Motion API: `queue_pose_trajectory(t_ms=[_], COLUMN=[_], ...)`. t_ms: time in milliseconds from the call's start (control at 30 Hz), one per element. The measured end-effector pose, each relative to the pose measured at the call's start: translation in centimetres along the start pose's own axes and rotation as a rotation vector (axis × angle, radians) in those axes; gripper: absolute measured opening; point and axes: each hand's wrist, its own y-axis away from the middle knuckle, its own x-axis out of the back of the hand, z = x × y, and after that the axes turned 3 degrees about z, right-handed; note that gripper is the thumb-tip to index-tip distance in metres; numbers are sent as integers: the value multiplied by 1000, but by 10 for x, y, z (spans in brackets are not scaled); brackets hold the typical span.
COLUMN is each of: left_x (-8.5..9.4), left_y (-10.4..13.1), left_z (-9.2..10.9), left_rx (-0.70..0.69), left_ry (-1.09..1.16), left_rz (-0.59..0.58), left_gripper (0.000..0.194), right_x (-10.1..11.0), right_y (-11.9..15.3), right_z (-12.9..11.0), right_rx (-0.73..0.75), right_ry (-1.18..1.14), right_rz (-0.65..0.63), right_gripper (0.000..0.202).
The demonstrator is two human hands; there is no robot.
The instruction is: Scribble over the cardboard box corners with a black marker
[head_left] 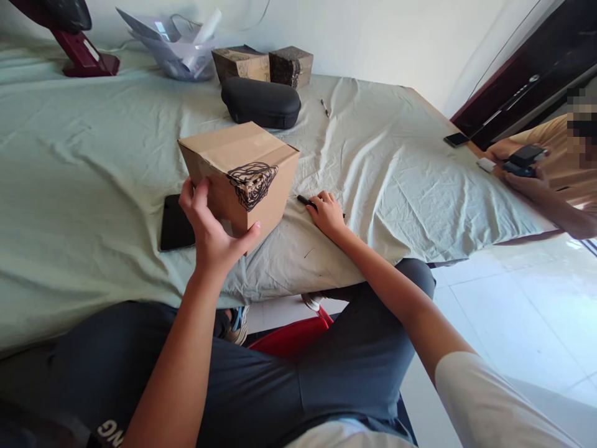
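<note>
A cardboard box (275,193) stands tilted on the cloth, with black scribbled loops over its near corner. My left hand (212,233) grips that box, thumb on the front edge and fingers against the left side. Under my right hand (328,214) lies a black marker (303,200); its two ends stick out either side of my curled fingers. The hand rests low on the cloth to the right of the box. Partly behind my left wrist is a flat black tablet or phone (173,224).
Behind the box are a black zip case (261,102), two scribbled boxes (240,64), a plastic basket (186,59) and a dark red stand (84,53). A pen (325,107) lies on the green cloth (107,168). At right, another person's hands (527,177) hold a dark device near a phone (456,139).
</note>
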Motion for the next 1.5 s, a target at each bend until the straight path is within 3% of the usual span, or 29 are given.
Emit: queue_pose_trajectory(t_ms=[167,567,1000,1233,1500], left_x=[-2,0,-2,-3,-4], left_y=[0,-1,-1,0,1], left_z=[-3,5,0,0,-1], left_rx=[-36,27,-20,5,17], left_ry=[0,-27,-24,-41,0], left_rz=[25,-9,8,7,8], left_gripper=[118,119,117,117,117], right_x=[1,2,5,12,15], right_y=[1,7,12,16,16], right_z=[2,3,-1,-5,-8], right_rx=[-7,46,-10,-59,-31], right_ry=[-1,-13,30,85,78], right_rz=[-3,37,67,-7,-24], right_gripper=[35,32,23,52,36])
